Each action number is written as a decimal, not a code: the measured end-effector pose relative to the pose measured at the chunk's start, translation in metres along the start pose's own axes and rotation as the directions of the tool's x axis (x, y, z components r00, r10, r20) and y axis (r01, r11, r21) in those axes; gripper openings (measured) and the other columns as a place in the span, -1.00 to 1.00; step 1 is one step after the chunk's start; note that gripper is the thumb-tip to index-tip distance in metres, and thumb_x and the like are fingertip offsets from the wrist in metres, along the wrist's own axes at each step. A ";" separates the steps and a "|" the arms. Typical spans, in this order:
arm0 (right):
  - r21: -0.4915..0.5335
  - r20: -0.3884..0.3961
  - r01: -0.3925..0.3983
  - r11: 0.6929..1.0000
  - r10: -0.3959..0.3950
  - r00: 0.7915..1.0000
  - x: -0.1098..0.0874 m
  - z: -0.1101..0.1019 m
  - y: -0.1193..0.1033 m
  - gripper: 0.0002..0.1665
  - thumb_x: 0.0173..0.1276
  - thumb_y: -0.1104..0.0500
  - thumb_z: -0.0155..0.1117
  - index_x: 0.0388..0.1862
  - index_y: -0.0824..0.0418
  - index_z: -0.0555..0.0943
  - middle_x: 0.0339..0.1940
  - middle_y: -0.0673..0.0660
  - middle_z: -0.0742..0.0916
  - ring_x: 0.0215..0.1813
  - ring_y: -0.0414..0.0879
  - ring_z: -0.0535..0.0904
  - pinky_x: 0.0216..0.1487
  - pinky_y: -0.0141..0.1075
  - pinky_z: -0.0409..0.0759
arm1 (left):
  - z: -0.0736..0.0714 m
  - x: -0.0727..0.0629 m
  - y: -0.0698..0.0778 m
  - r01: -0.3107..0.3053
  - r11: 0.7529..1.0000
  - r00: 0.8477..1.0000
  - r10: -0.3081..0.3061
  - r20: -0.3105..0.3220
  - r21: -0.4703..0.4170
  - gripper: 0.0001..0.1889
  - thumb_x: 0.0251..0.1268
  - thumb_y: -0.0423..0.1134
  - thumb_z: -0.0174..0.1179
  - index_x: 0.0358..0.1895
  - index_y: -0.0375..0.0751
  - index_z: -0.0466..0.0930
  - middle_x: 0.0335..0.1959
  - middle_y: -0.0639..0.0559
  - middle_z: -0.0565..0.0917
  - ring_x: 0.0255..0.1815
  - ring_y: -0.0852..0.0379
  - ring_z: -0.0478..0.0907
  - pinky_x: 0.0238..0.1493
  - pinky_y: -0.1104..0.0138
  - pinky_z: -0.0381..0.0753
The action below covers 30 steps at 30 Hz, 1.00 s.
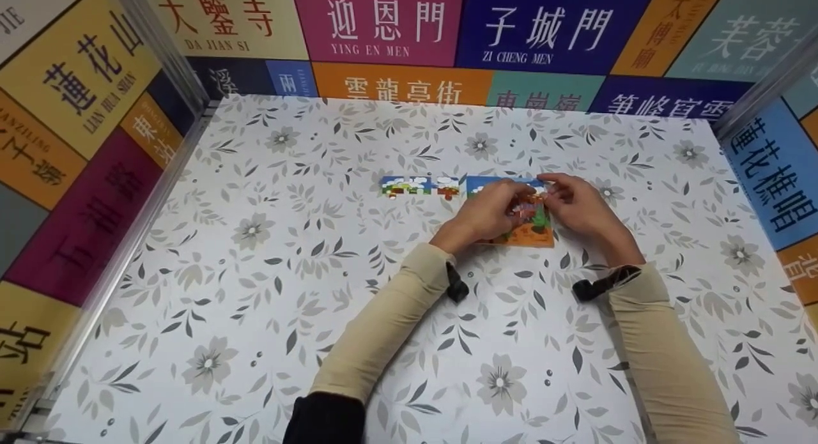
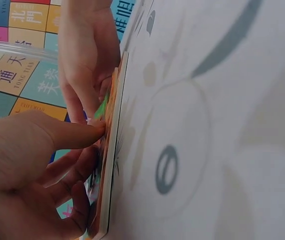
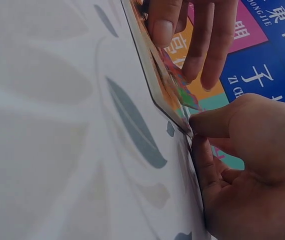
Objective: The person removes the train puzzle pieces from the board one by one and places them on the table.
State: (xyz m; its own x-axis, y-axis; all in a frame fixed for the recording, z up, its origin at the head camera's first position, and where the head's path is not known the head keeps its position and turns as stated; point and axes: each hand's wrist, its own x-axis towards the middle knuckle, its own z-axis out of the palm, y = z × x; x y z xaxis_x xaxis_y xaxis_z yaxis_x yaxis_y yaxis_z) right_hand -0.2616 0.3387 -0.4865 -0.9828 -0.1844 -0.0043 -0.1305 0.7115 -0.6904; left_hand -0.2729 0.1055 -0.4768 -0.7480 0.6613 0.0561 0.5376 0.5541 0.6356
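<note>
A jigsaw puzzle board (image 1: 521, 235) with a bright cartoon scene, blue on top and orange below, lies flat on the table. My left hand (image 1: 486, 214) arches over it from the left. Its thumb (image 2: 90, 134) touches the board's near side, and its other fingers reach over the picture. At the right edge, my right hand (image 1: 585, 207) pinches the board's corner between thumb and index finger. A thin colourful puzzle piece (image 3: 186, 96) rises at a slant from the board between the hands. Much of the picture is hidden under the left hand.
Several loose puzzle pieces (image 1: 415, 186) with blue sky and clouds lie in a row left of the board. The table (image 1: 255, 316) wears a white cover with grey leaves and flowers. Panels with large Chinese lettering (image 1: 390, 22) stand along its back and sides.
</note>
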 end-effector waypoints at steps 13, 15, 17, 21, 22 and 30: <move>-0.011 0.017 -0.001 1.000 0.001 1.000 -0.001 -0.002 -0.001 -0.41 0.64 0.25 0.24 0.60 0.20 0.50 0.08 0.34 0.73 -0.06 -0.21 0.62 -0.05 -0.59 0.49 | 0.003 0.000 0.002 -0.007 0.999 1.000 0.007 -0.017 0.043 -0.55 0.56 -0.22 0.34 0.44 -0.05 0.65 0.30 0.01 0.65 0.28 0.11 0.58 0.33 0.30 0.60; -0.004 0.017 0.003 1.000 -0.003 1.000 -0.001 -0.002 0.000 -0.41 0.63 0.26 0.23 0.59 0.21 0.50 0.08 0.34 0.73 -0.05 -0.19 0.63 -0.05 -0.60 0.49 | 0.003 -0.001 0.002 -0.010 0.999 1.000 0.011 -0.024 0.041 -0.57 0.57 -0.23 0.33 0.43 -0.06 0.66 0.28 0.01 0.66 0.26 0.12 0.58 0.32 0.31 0.60; 0.001 0.016 0.004 1.000 -0.004 1.000 -0.001 -0.002 0.000 -0.41 0.63 0.26 0.24 0.59 0.21 0.51 0.09 0.35 0.73 -0.03 -0.16 0.64 -0.04 -0.61 0.49 | 0.003 -0.001 0.002 -0.017 0.999 0.999 0.018 -0.031 0.040 -0.58 0.56 -0.24 0.33 0.42 -0.06 0.67 0.25 0.01 0.67 0.24 0.12 0.57 0.29 0.32 0.59; 0.005 0.016 -0.005 1.000 0.004 1.000 -0.001 -0.001 0.000 -0.41 0.63 0.28 0.22 0.60 0.19 0.51 0.10 0.33 0.72 0.05 -0.04 0.67 -0.03 -0.62 0.50 | 0.003 -0.003 0.002 -0.018 0.999 0.999 0.020 -0.031 0.037 -0.56 0.56 -0.25 0.34 0.43 -0.02 0.64 0.27 0.00 0.60 0.19 0.12 0.56 0.24 0.31 0.61; 0.004 0.015 -0.006 1.000 0.006 1.000 -0.001 -0.001 0.000 -0.40 0.62 0.29 0.21 0.60 0.19 0.51 0.11 0.33 0.72 0.06 -0.01 0.68 -0.02 -0.62 0.50 | 0.003 -0.003 0.002 -0.020 0.999 0.999 0.021 -0.028 0.038 -0.56 0.56 -0.25 0.33 0.43 -0.01 0.63 0.28 0.00 0.59 0.18 0.11 0.55 0.23 0.30 0.61; -0.007 0.025 -0.001 1.000 0.001 1.000 -0.002 -0.002 0.001 -0.40 0.63 0.28 0.19 0.61 0.20 0.49 0.12 0.36 0.72 0.12 0.13 0.69 0.00 -0.62 0.49 | 0.002 -0.003 0.000 -0.033 0.998 0.999 0.032 0.006 0.061 -0.53 0.59 -0.24 0.30 0.49 -0.05 0.59 0.30 -0.03 0.61 0.20 0.11 0.55 0.29 0.30 0.58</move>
State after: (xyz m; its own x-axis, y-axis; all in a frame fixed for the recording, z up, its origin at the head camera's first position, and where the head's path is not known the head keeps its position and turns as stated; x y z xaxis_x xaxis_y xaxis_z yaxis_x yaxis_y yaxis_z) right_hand -0.2604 0.3406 -0.4859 -0.9795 -0.2003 -0.0229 -0.1305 0.7161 -0.6856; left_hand -0.2694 0.1046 -0.4787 -0.7278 0.6820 0.0720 0.5845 0.5621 0.5851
